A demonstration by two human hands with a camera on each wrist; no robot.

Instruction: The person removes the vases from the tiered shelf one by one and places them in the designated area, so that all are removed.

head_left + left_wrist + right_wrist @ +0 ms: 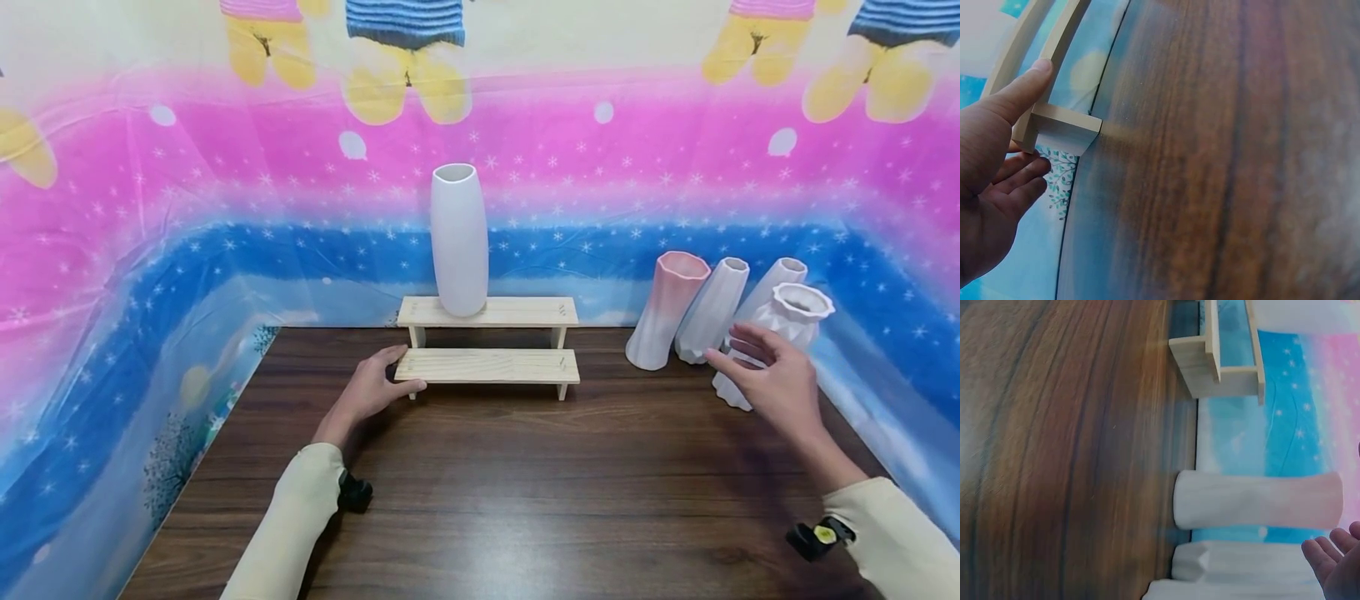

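Note:
My left hand (pixel 367 385) holds the left end of a two-step wooden stand (pixel 487 365). In the left wrist view its thumb (pixel 1035 78) lies on the front edge of the board and its fingers are at the end and underside. On the upper step stands a tall white vase (pixel 460 242). My right hand (pixel 776 375), fingers relaxed and spread, holds nothing and overlaps a white vase with a ruffled rim (pixel 791 321). Left of that hand are a pink-and-white vase (pixel 663 312) and a slim white vase (pixel 712 312); another slim white vase (pixel 780 279) stands behind.
The dark wooden table (pixel 480 483) reaches back to a hanging cloth (pixel 540 167) printed in pink and blue, which also runs along both sides. The grouped vases stand near the table's right back corner, the stand near its back edge.

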